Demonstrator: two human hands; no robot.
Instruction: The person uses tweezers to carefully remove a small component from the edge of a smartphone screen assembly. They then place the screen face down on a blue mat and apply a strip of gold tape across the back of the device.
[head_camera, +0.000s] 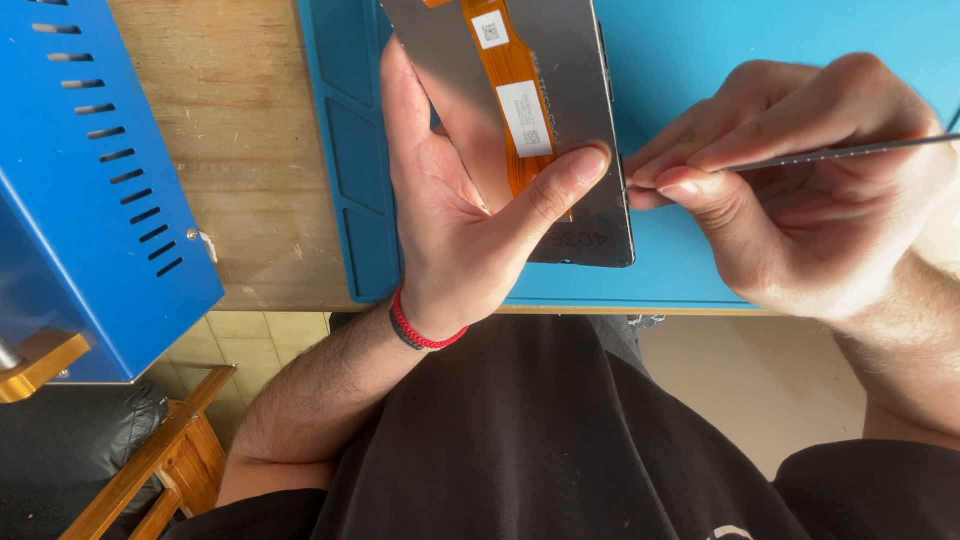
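Left hand around screen panel

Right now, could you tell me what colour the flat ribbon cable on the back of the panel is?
Orange, with white labels: the ribbon cable on the grey panel, seen in the head view.

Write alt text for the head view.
The left hand holds a grey screen panel with an orange flex cable over a blue mat; the right hand presses a thin metal tool at its edge.
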